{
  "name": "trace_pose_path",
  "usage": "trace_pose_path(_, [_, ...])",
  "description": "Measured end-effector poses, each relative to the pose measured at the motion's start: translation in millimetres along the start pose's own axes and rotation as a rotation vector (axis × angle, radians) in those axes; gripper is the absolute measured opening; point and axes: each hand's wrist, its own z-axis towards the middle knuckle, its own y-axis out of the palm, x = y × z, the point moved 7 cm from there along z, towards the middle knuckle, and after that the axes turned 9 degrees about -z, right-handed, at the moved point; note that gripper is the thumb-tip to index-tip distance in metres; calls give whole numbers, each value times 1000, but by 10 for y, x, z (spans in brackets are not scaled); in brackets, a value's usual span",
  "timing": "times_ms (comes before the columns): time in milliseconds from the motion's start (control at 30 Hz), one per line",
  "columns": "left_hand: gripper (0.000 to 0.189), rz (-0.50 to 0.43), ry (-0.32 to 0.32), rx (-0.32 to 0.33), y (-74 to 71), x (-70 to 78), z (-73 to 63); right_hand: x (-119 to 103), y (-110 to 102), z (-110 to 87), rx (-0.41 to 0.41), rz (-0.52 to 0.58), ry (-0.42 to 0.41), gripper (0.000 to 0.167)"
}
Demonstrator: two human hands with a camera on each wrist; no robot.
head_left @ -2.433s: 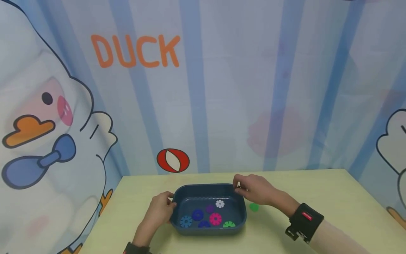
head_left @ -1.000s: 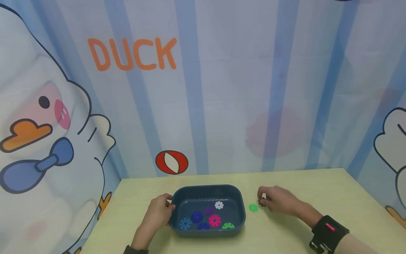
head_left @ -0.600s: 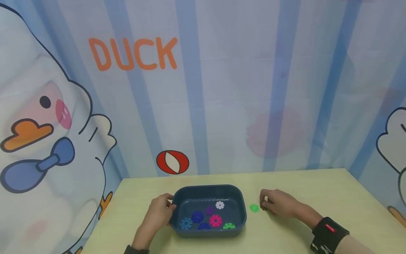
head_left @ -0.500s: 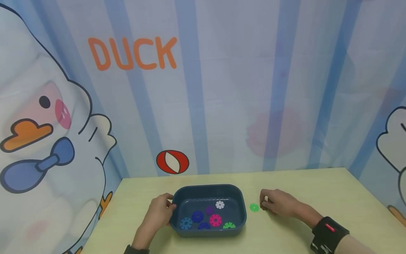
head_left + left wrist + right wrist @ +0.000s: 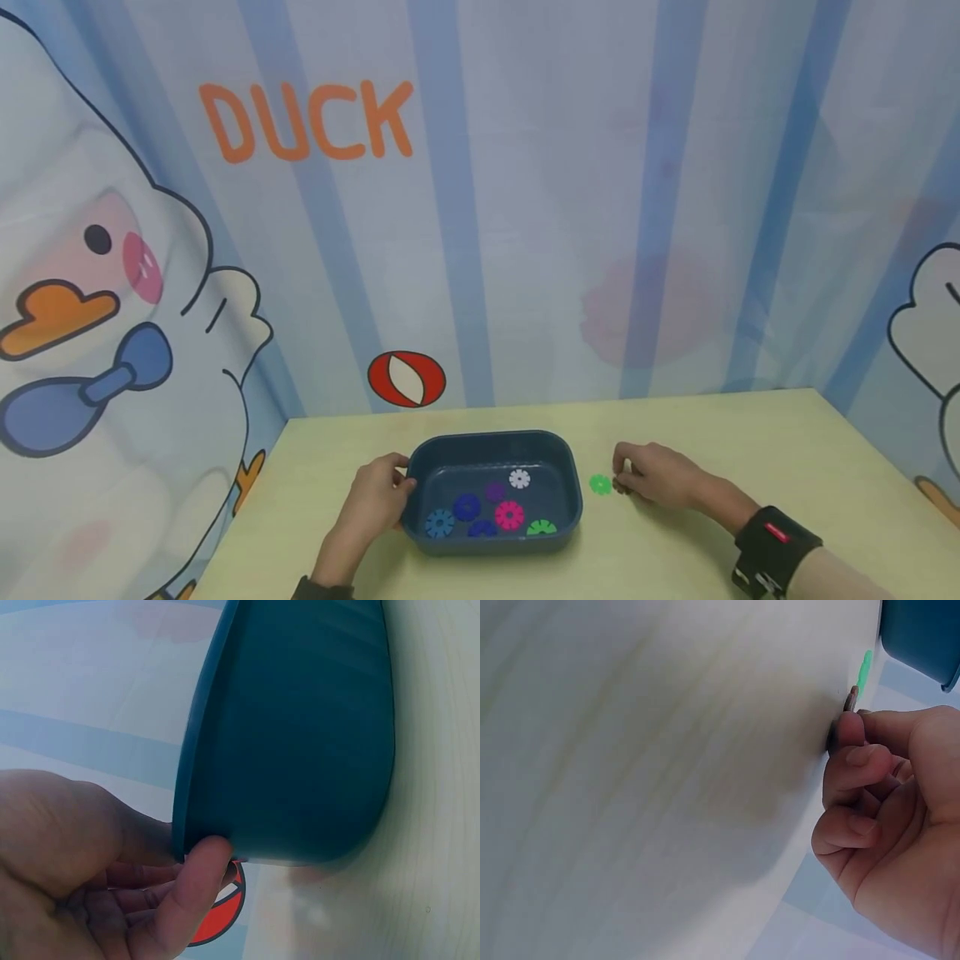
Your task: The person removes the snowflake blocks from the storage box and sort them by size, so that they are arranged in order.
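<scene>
My left hand (image 5: 377, 497) grips the left rim of a dark blue plastic tub (image 5: 491, 546), thumb and fingers on either side of it in the left wrist view. Several notched snowflake discs lie inside, among them a pink disc (image 5: 510, 515), a white disc (image 5: 520, 478) and a light blue disc (image 5: 439, 523). Right of the tub, a green snowflake disc (image 5: 601, 484) lies flat on the table. Just beyond it my right hand (image 5: 660, 473) pinches a small brown disc (image 5: 850, 699) down at the tabletop, its face mostly hidden by the fingertips.
The pale yellow table (image 5: 720, 433) reaches back to a striped curtain (image 5: 540, 208) printed with a duck (image 5: 97, 375). Black straps with small cameras sit on both wrists, the right wrist strap (image 5: 776, 550) showing most.
From the tub's right rim, my right hand has moved right and down to the table beside the green disc, carrying the brown disc. My left hand has stayed on the tub.
</scene>
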Motion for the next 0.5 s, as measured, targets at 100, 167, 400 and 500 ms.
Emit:
trace_pose_path(100, [35, -3, -2, 3, 3, -2, 1, -1, -1, -7, 2, -7, 4, 4])
trace_pose_path(167, [35, -5, -1, 2, 9, -6, 0, -7, -10, -14, 9, -16, 6, 3])
trace_pose_path(400, [35, -4, 10, 0, 12, -7, -1, -179, -163, 2, 79, -112, -44, 9])
trace_pose_path(500, [35, -3, 12, 0, 2, 2, 2, -325, -250, 28, 92, -141, -91, 11])
